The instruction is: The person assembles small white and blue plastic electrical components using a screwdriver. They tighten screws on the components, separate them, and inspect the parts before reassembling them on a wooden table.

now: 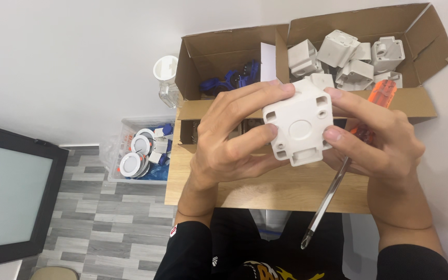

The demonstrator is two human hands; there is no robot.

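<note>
Nearest, black sleeves (193, 254) at the bottom edge, forearms running up and away toward the wooden tabletop (265, 192). Pointing down toward the lap, the metal shaft of a screwdriver (327, 199), tip low and near, orange handle (382, 93) high and far, long axis slanting from near left to far right. Tucked in the right hand (385, 145), that tool, pinned between palm and curled fingers while the thumb and forefinger of the same hand press on the right edge of a white plastic housing (301, 127). Held between both hands above the table, this blocky square piece, flat face with a round boss and small holes turned up to the camera. Clasped from the left by the left hand (229, 140), fingers wrapped over the top and left edge, thumb on the near left corner; closed about the piece, neither hand spread wide. Both hands touching it, so equally near. Screwdriver tip well apart from the housing's face, pointing away from it. Farther, an open cardboard box (416, 101) with two compartments: blue parts (232, 79) in the left, a heap of similar white housings (348, 57) in the right. Off the table's left side, on the grey floor (105, 228), a clear bin of round white fittings (141, 150); beyond it a clear jar (168, 83) against the white wall.
</note>
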